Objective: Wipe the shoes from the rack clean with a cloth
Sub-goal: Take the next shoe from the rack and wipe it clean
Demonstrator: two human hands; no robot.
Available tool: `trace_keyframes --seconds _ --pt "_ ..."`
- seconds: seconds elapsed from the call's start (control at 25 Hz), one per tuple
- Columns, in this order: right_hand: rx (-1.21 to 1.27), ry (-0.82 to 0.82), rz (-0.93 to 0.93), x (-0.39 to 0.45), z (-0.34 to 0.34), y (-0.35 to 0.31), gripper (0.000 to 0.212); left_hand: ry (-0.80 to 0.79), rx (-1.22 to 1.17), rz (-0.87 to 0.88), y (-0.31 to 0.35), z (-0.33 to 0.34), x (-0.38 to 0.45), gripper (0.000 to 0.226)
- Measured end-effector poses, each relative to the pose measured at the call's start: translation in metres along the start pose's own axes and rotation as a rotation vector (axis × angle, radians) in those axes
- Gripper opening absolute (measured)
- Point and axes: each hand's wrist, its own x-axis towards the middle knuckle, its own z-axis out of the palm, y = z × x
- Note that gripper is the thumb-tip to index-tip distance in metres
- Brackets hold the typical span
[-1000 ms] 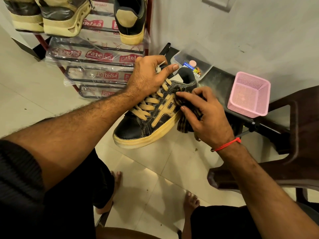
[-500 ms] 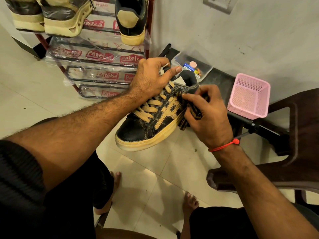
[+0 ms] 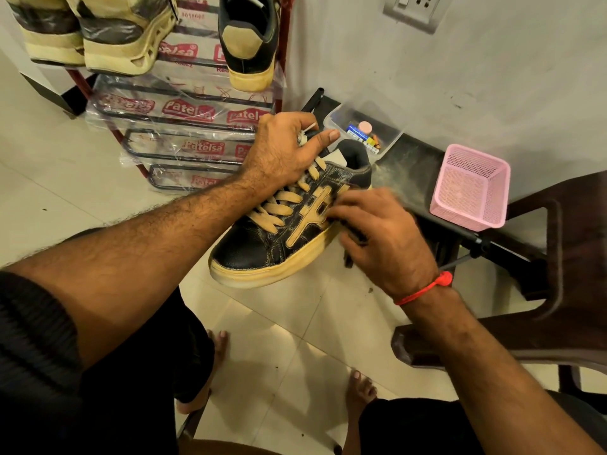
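Grip looks sound: at frame centre my left hand (image 3: 282, 156) clasps the stiff, light black-and-tan leather sneaker (image 3: 289, 231) by its laced throat (firmest spot), right hand (image 3: 381, 238) clenching the limp dark cloth (image 3: 348, 257) against its side.

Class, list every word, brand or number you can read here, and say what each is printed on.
"Patelsa": red labels repeated on the plastic wrap over the shoe rack.
"Red…": cut off, same wrap.
Number near the top shelf: too blurred.
Items in the clear box: print too small.
Held shoe: no readable text.
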Motion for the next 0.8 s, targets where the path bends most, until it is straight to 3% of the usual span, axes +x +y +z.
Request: trace_keyframes --seconds 0.08,0.2,0.4,0.48,0.6,0.8 --pt "0.019 -0.075 -0.048 -0.003 0.002 -0.008 0.028 -0.024 0.018 0.011 0.0 0.002 -0.002 0.043" --pt "0.048 -0.004 0.058 0.006 -0.005 0.003 0.025 -0.019 0.003 -0.006 0.001 0.0 -0.001 0.041" --pt "0.144 -0.128 -0.078 0.001 -0.001 -0.015 0.03 -0.075 0.021 0.059 0.002 0.005 -0.006 0.038" --pt "0.124 0.015 0.127 0.004 -0.006 0.008 0.03 -0.065 -0.002 0.063 0.003 0.004 -0.007 0.04" --pt "0.13 0.205 0.392 0.006 -0.016 0.035 0.03 -0.053 -0.061 0.138 0.013 0.004 -0.009 0.02" --pt "0.125 0.102 0.153 0.0 0.0 -0.004 0.03 -0.026 -0.095 0.187 0.014 0.005 -0.013 0.024"
